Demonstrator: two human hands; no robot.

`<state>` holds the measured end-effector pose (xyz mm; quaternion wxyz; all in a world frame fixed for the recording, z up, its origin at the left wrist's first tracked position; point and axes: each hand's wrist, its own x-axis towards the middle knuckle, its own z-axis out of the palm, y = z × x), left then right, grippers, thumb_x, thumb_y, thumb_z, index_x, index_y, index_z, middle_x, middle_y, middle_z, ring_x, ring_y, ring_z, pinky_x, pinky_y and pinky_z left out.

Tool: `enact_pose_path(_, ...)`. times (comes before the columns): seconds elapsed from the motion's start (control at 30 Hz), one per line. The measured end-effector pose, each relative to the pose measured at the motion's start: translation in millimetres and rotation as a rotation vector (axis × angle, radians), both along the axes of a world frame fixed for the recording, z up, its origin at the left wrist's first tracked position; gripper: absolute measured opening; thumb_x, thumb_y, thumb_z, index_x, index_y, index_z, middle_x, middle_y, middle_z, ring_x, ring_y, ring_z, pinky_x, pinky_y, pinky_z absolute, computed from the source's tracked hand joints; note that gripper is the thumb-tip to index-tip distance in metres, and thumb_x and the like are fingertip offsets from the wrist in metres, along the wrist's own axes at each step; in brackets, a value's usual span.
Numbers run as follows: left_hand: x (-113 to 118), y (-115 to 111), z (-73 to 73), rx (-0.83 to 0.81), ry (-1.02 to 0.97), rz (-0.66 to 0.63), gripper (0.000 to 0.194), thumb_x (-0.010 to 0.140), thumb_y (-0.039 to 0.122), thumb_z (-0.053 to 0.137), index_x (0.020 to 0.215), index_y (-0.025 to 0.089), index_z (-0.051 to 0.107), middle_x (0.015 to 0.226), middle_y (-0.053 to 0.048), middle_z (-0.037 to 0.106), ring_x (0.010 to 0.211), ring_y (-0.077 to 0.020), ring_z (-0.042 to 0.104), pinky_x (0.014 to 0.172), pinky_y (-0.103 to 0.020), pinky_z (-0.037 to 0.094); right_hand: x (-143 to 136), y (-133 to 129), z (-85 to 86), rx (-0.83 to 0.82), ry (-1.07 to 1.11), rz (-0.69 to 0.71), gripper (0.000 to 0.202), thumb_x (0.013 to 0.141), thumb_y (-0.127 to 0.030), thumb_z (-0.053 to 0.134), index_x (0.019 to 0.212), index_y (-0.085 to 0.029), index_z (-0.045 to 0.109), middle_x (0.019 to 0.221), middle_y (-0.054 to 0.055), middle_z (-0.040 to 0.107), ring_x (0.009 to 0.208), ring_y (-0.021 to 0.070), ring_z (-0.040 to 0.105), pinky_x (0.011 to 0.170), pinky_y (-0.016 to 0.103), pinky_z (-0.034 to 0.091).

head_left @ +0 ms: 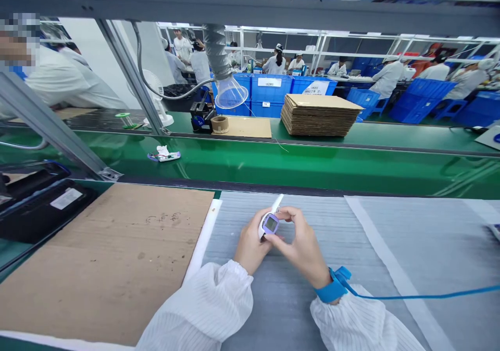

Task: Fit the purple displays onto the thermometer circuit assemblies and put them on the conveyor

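Note:
A small white-and-purple device with a grey screen [271, 224] is held between both hands above the grey foam-covered bench. A flat white piece, like a strap or antenna, sticks up from its top. My left hand [252, 241] is closed around its left side and back. On the right edge, the thumb and fingers of my right hand [302, 244] pinch it, the thumb near its lower corner. The hands hide the device's back. A blue wrist strap [332, 287] with a cord circles my right wrist.
A brown cardboard sheet [113, 257] lies to the left, beside black cases [42, 205]. Beyond the bench runs a green conveyor belt [242, 163] carrying an opened white-and-purple shell [164, 154]. Stacked cardboard [318, 115] and a tape roll [220, 124] stand behind it. A fume hose [219, 54] hangs overhead.

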<state>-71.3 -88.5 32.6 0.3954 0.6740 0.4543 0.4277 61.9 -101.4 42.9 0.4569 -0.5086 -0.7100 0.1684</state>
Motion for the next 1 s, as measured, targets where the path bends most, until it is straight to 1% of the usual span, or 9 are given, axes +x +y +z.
enact_pose_path(0.1, -2, -1, -0.6, 0.058, 0.103, 0.047, 0.049, 0.072, 0.021, 0.066, 0.116, 0.025, 0.046, 0.11, -0.002, 0.059, 0.097, -0.0193, 0.055, 0.082, -0.028, 0.042, -2, -1, 0.7, -0.039, 0.025, 0.018, 0.043, 0.073, -0.03, 0.066, 0.109, -0.021, 0.043, 0.098, 0.006, 0.061, 0.091, 0.0212, 0.057, 0.078, 0.036, 0.045)
enact_pose_path(0.23, -5, -2, 1.2, 0.141, 0.201, 0.065, 0.034, 0.08, 0.03, 0.056, 0.114, 0.026, 0.049, 0.106, -0.002, 0.06, 0.094, -0.0186, 0.057, 0.079, -0.028, 0.043, -5, -3, 3.1, -0.014, 0.017, -0.001, 0.041, 0.075, -0.034, 0.066, 0.109, -0.022, 0.045, 0.099, 0.006, 0.061, 0.093, 0.0226, 0.056, 0.08, 0.038, 0.044)
enact_pose_path(0.4, -7, -7, 5.5, 0.227, 0.115, 0.018, 0.023, 0.082, 0.026, 0.053, 0.105, 0.024, 0.053, 0.102, -0.002, 0.061, 0.093, -0.0165, 0.057, 0.08, -0.025, 0.042, 9, 0, 8.3, 0.136, -0.042, 0.074, 0.033, 0.078, -0.04, 0.061, 0.104, -0.021, 0.051, 0.099, 0.008, 0.059, 0.098, 0.0254, 0.052, 0.085, 0.042, 0.041)
enact_pose_path(0.53, -11, -11, 9.4, 0.198, 0.062, 0.033, 0.018, 0.083, 0.027, 0.051, 0.1, 0.022, 0.053, 0.083, 0.0, 0.062, 0.071, -0.0126, 0.058, 0.068, -0.022, 0.042, 27, 5, 12.4, 0.192, -0.106, 0.114, 0.039, 0.079, -0.044, 0.059, 0.11, -0.021, 0.051, 0.107, 0.009, 0.057, 0.109, 0.0269, 0.048, 0.092, 0.045, 0.037)
enact_pose_path(0.63, -16, -10, 10.8, 0.22, 0.101, -0.034, 0.017, 0.08, 0.031, 0.054, 0.093, 0.02, 0.054, 0.072, 0.001, 0.059, 0.059, -0.0112, 0.052, 0.059, -0.022, 0.038, 37, 7, 15.8, 0.206, -0.227, 0.214, 0.052, 0.077, -0.047, 0.061, 0.119, -0.021, 0.047, 0.114, 0.009, 0.056, 0.116, 0.0273, 0.044, 0.102, 0.05, 0.027)
enact_pose_path(0.7, -19, -8, 10.8, 0.215, 0.123, -0.127, 0.02, 0.08, 0.035, 0.054, 0.089, 0.018, 0.054, 0.069, 0.001, 0.056, 0.057, -0.0111, 0.049, 0.056, -0.022, 0.035, 39, 7, 18.6, 0.176, -0.255, 0.301, 0.046, 0.08, -0.045, 0.057, 0.119, -0.023, 0.048, 0.11, 0.006, 0.06, 0.111, 0.0238, 0.049, 0.105, 0.05, 0.021)
enact_pose_path(0.8, -21, -4, 10.1, 0.148, 0.131, -0.206, 0.025, 0.081, 0.042, 0.052, 0.086, 0.018, 0.051, 0.064, 0.002, 0.049, 0.055, -0.0109, 0.044, 0.053, -0.022, 0.031, 40, 4, 22.9, 0.066, -0.217, 0.402, 0.034, 0.083, -0.041, 0.055, 0.113, -0.026, 0.052, 0.1, 0.002, 0.064, 0.094, 0.0181, 0.059, 0.104, 0.045, 0.026)
enact_pose_path(0.93, -21, -3, 10.6, 0.116, 0.158, -0.281, 0.031, 0.081, 0.049, 0.049, 0.085, 0.018, 0.048, 0.065, 0.003, 0.046, 0.056, -0.0111, 0.043, 0.054, -0.023, 0.029, 38, 1, 27.3, -0.03, -0.167, 0.404, 0.031, 0.083, -0.041, 0.054, 0.111, -0.026, 0.055, 0.098, 0.003, 0.066, 0.091, 0.0187, 0.059, 0.09, 0.038, 0.041)
enact_pose_path(1.0, -21, -4, 11.4, 0.127, 0.172, -0.303, 0.031, 0.082, 0.049, 0.046, 0.086, 0.019, 0.049, 0.067, 0.003, 0.047, 0.058, -0.0114, 0.044, 0.056, -0.023, 0.029, 36, -1, 28.5, -0.044, -0.153, 0.401, 0.027, 0.085, -0.04, 0.053, 0.107, -0.025, 0.057, 0.096, 0.003, 0.066, 0.089, 0.0189, 0.059, 0.081, 0.035, 0.044)
